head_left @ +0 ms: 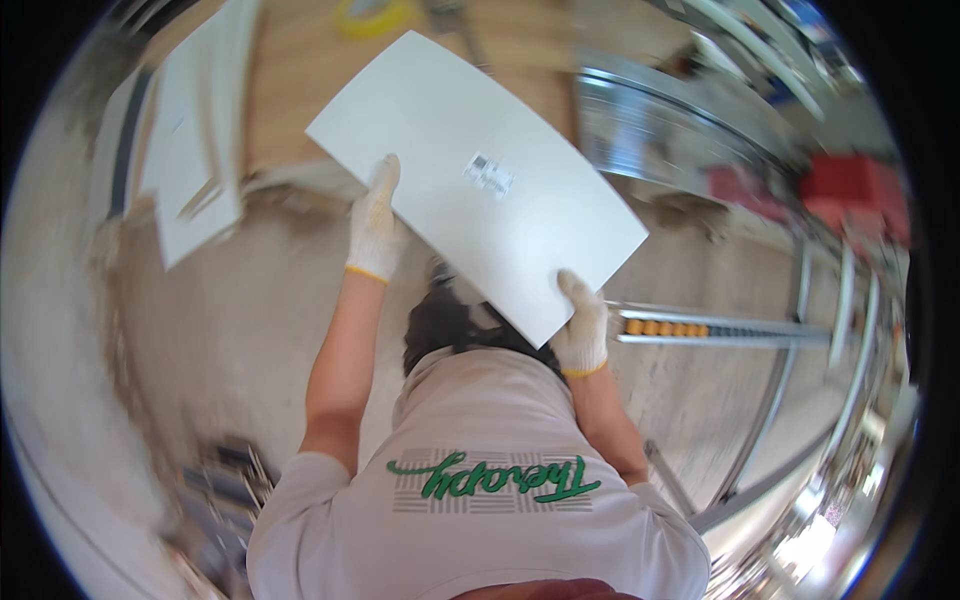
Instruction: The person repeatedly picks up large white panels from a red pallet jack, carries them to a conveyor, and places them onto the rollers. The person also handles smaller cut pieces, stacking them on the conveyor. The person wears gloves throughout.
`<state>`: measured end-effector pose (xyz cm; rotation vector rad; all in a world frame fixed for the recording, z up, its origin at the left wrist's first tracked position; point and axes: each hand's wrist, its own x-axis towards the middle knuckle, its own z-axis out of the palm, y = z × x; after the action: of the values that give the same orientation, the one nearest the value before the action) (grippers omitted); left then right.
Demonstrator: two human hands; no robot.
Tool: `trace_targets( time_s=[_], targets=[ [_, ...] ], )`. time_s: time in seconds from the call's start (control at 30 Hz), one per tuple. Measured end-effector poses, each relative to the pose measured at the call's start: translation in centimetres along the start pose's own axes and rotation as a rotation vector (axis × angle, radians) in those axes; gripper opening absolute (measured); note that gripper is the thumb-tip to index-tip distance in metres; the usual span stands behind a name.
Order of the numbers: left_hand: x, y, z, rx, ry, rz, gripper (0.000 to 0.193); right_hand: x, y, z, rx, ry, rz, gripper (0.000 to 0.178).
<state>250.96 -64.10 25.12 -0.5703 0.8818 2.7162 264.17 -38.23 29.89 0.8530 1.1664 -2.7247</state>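
A white rectangular panel (450, 120) is held up in front of me, tilted so its right end is nearer my body. A small printed label (488, 175) is stuck near its middle. My left hand (376, 222), in a pale work glove with a yellow cuff, grips the panel's near edge, thumb on top. My right hand (582, 325), gloved the same way, is closed round the panel's near right corner, thumb on its face. The fingers of both hands under the panel are hidden.
Ahead stands a wooden-topped table (290, 90) with a yellow tape roll (375, 15) on it. White sheets (190, 140) hang over its left side. To the right are a metal frame with a roller rail (720, 330) and a red object (855, 195). Dark items (225, 490) lie at lower left.
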Motion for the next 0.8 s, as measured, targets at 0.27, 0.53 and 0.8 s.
trace_targets(
  time_s=[0.27, 0.53, 0.8],
  targets=[
    [-0.9, -24.8, 21.3, 0.648, -0.094, -0.192, 0.056, -8.1, -8.0, -19.7, -0.004, 0.213, -0.357, 0.058],
    [2.8, -42.3, 29.7, 1.207, -0.084, -0.022, 0.08, -8.7, -21.9, -31.9, -0.091, 0.352, 0.219, 0.039],
    [6.9, -48.8, 37.0, 1.224, -0.001, 0.158, 0.084, -3.4, -31.7, -36.0, -0.361, 0.249, 0.331, 0.043]
  ],
)
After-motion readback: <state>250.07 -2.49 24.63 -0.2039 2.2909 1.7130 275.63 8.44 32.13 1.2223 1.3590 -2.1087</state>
